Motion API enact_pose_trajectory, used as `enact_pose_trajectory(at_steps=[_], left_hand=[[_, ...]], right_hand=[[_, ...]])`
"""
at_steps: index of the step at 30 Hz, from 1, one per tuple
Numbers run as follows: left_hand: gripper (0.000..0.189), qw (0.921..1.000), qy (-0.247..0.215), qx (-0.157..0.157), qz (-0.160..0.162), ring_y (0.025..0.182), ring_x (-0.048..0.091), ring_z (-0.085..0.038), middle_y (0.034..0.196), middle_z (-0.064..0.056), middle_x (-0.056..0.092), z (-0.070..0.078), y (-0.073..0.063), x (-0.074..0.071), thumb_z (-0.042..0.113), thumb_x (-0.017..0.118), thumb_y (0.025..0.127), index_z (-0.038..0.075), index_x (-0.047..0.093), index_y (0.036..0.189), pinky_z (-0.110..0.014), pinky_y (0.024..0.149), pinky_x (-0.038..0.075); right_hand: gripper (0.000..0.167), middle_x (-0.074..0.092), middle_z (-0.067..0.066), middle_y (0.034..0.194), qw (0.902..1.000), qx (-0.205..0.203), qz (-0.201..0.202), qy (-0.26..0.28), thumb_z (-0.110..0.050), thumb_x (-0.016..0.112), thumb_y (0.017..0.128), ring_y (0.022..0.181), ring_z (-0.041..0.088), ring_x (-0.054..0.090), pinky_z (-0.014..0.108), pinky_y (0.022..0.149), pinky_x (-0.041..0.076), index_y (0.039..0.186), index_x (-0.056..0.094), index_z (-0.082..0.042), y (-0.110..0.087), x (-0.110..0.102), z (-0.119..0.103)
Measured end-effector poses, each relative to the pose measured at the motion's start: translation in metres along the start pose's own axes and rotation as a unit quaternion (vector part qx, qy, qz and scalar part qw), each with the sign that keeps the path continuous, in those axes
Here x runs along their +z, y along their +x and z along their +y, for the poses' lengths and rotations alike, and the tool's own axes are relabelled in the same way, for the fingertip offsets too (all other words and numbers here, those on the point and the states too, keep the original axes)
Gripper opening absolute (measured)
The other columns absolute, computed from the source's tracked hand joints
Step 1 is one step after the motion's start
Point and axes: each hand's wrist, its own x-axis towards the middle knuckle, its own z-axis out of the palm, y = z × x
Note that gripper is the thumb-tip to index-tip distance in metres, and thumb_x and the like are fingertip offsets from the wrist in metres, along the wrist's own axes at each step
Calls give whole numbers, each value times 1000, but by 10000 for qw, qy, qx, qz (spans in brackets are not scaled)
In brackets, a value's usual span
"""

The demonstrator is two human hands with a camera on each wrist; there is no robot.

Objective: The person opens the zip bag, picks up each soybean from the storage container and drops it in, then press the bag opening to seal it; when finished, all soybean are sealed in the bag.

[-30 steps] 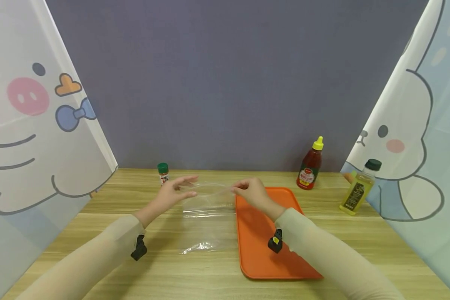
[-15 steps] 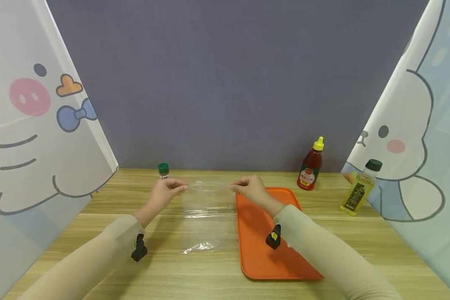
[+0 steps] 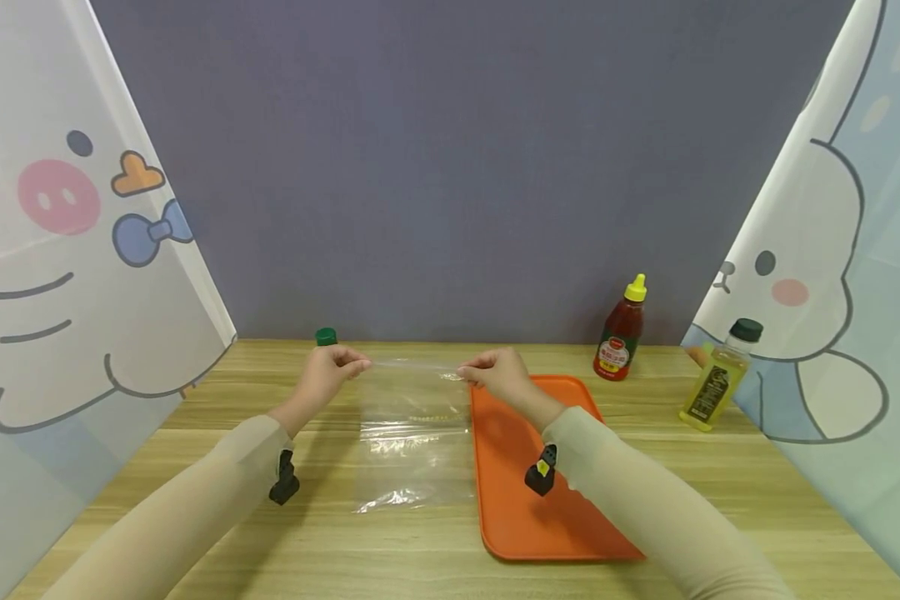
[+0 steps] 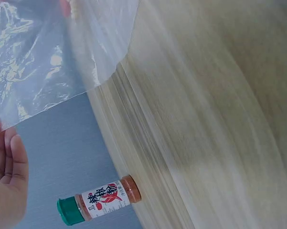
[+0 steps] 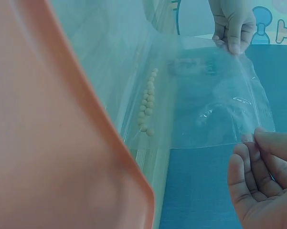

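Observation:
A clear plastic bag (image 3: pixel 412 396) stands raised between my hands, its lower part lying on the table. My left hand (image 3: pixel 321 375) pinches the upper left corner between thumb and fingers. At the opposite upper corner, my right hand (image 3: pixel 501 375) pinches the edge in the same way. The top edge is stretched nearly straight. Several small pale round balls (image 5: pixel 148 105) show through the film low down; whether they lie inside the bag or behind it, I cannot tell. Both hands also appear in the right wrist view, my left hand (image 5: pixel 234 24) farther away.
An orange tray (image 3: pixel 532 517) lies right of the bag, under my right forearm. Behind my left hand stands a chili powder shaker (image 4: pixel 107 199) with a green cap. A red sauce bottle (image 3: pixel 617 337) and a yellow oil bottle (image 3: pixel 716 383) stand at the right.
My left hand went from spread fingers to pinching the bag's left corner, then moved slightly left. The bag's top edge became straighter. My right hand kept its pinch with little movement.

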Motion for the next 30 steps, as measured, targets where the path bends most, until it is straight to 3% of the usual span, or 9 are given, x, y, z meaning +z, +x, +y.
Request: enact_pose_trajectory(at_steps=[7,12,15,19,24,26,30], left_hand=[[19,9994,193,273,110,65,50,-23,86,-17,67,0,3,0,18,65,93,1,72,99,-27,54,40],[19,9987,194,450,126,64,51,-15,85,-14,69,-2,4,-1,19,67,92,1,72,97,-25,55,43],[21,9982,179,565,16,73,60,-15,92,-10,72,-5,5,-4,21,69,90,3,73,101,-25,62,51],[36,9973,91,671,-283,95,67,-25,111,-11,71,-4,5,-9,26,73,86,8,68,117,-35,80,57],[57,9942,39,790,-722,123,54,-34,132,-11,62,11,5,-8,32,78,80,13,60,131,-49,104,46],[60,9918,142,928,-865,127,51,-35,134,-11,60,21,6,-4,33,79,80,13,59,132,-53,107,43],[58,9859,518,1173,-1071,129,50,-32,134,-7,60,40,9,7,34,78,80,15,60,132,-54,107,42]], right_hand=[[12,74,11,77,9996,-114,194,-193,-14,74,85,62,11,65,25,60,58,88,77,-3,1,2,-3],[11,74,10,76,9996,-102,217,-167,-13,75,84,59,7,63,25,61,58,88,78,-3,1,3,-3],[12,74,11,78,9997,-103,171,-146,-12,75,84,60,7,63,26,62,59,89,77,-2,1,3,-1],[11,74,11,79,9998,-105,113,-139,-12,75,83,61,8,63,26,62,59,89,77,-2,0,2,0],[12,74,11,80,9998,-155,50,-131,-12,75,84,61,7,62,26,62,58,90,77,-2,-1,1,0],[13,74,11,80,9998,-163,44,-106,-12,75,84,61,9,63,26,62,58,91,77,-2,-1,1,-1],[12,74,10,78,9999,-168,21,-25,-11,75,84,72,27,68,27,63,59,91,77,-1,-1,4,-1]])
